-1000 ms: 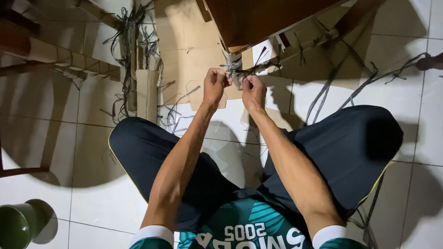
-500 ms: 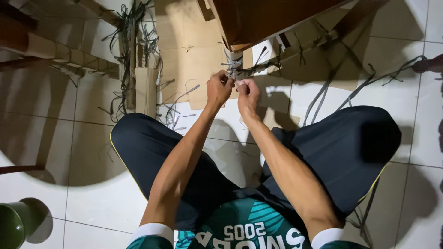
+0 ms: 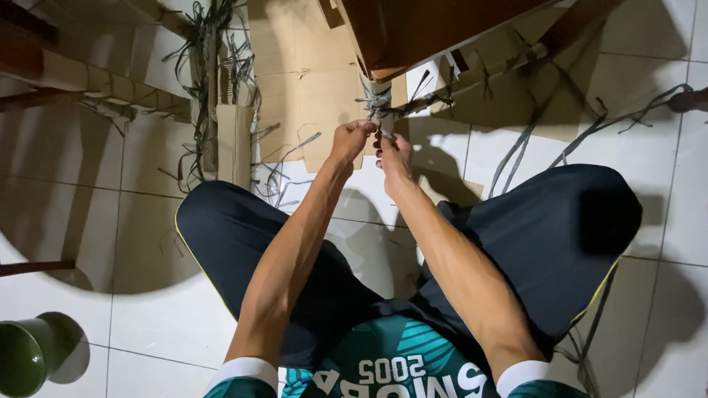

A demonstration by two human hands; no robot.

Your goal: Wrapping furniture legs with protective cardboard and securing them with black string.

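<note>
1. Green cup (image 3: 22,357) sits at the floor's lower-left corner, cut by the frame edge and well apart from your hands; what it holds cannot be seen.
2. Loose grey strips (image 3: 210,81) tangle on the white tile floor (image 3: 133,214) near the upper-left, beside flattened cardboard (image 3: 302,81). If you shift your knees, they could snag a leg.
3. Your left hand (image 3: 348,141) is closed, fingertips pinching a grey strap (image 3: 377,105) that is bound around the wrapped furniture leg (image 3: 377,92) at the top centre of the floor.
4. Your right hand (image 3: 394,158) sits just beside it, thumb and fingers pinched on the same strap, just below the knot.
5. Risk, as I judge it: pull hard and the thin strap could slip through your fingertips or cut into them, or the knot could tighten instead of loosening.
6. Brown wooden piece (image 3: 435,29) overhead is cropped by the top edge; its full shape cannot be told. The knot itself is too tangled and dark to read.
7. More strips (image 3: 538,136) trail right, partly hidden behind your knee.
</note>
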